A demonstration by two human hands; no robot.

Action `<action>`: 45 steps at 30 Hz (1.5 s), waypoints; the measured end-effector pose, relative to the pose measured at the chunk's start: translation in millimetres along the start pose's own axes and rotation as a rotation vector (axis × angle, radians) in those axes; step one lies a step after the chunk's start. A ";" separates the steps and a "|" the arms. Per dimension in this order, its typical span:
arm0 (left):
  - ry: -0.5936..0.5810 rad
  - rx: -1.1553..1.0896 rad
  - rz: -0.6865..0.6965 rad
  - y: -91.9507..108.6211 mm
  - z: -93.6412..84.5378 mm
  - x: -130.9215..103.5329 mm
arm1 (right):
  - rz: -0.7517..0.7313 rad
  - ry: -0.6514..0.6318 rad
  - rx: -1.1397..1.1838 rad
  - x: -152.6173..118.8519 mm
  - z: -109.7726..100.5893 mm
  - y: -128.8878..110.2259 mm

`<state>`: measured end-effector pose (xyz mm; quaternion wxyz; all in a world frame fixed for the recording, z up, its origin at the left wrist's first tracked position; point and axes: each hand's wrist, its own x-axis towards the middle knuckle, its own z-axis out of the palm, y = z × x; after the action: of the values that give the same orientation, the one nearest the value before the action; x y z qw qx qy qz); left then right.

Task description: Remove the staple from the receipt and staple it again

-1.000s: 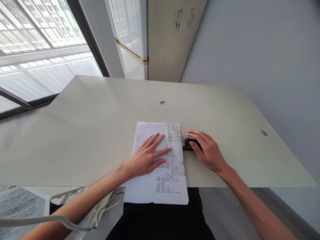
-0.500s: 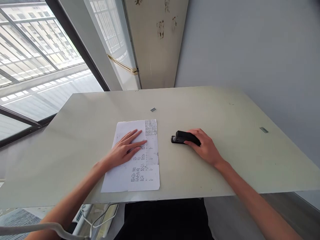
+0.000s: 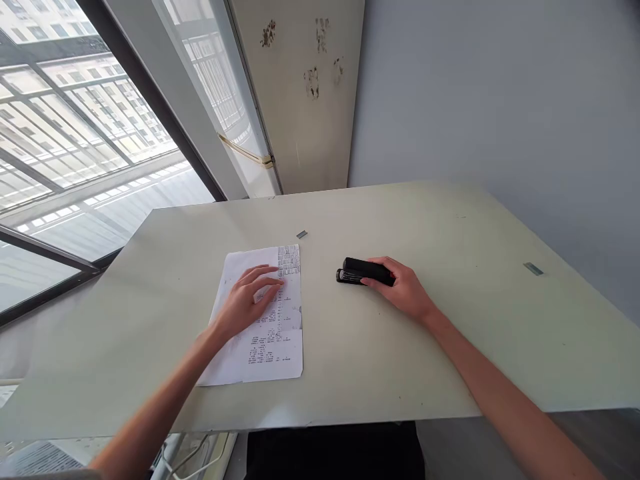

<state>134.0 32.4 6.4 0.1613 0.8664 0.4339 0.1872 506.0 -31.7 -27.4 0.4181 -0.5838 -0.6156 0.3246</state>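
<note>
On the pale table (image 3: 165,293) lies a printed sheet of paper (image 3: 270,370), its text running down the right part. My left hand (image 3: 250,297) rests on the upper middle of that paper, fingers apart and slightly bent, holding nothing. To the right of the sheet, my right hand (image 3: 403,287) grips a black stapler (image 3: 367,269) from its rear end, thumb along the near side. The stapler lies on the tabletop with its front pointing left, apart from the paper. My palm hides its back end.
A small strip of staples (image 3: 301,235) lies just beyond the paper's top edge. Another strip (image 3: 533,269) sits near the table's right edge. Behind stand a worn cabinet panel (image 3: 300,127) and a grey wall (image 3: 475,100); a window (image 3: 75,120) is at left.
My left fingers have gone from stretched flat to more bent on the paper. My right hand keeps its grip on the stapler. The whole view has shifted a little.
</note>
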 end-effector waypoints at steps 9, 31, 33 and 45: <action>-0.053 -0.424 -0.082 66.7 32.1 30.2 | 0.122 0.280 0.158 0.9 1.6 8.3; 0.346 -0.709 -0.341 50.7 43.7 43.7 | 0.016 0.037 -0.131 -4.0 2.5 0.2; 0.294 -0.854 -0.348 50.0 44.9 45.2 | 0.042 0.020 -0.100 -5.2 1.8 -2.8; -0.092 -1.741 -0.518 69.2 61.4 48.2 | 0.544 -0.435 0.717 -8.5 10.4 -34.2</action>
<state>237.0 24.8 -8.0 0.8130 0.3203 0.3134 0.3718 481.1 -42.9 -2.8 0.3545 -0.4614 -0.3640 0.7273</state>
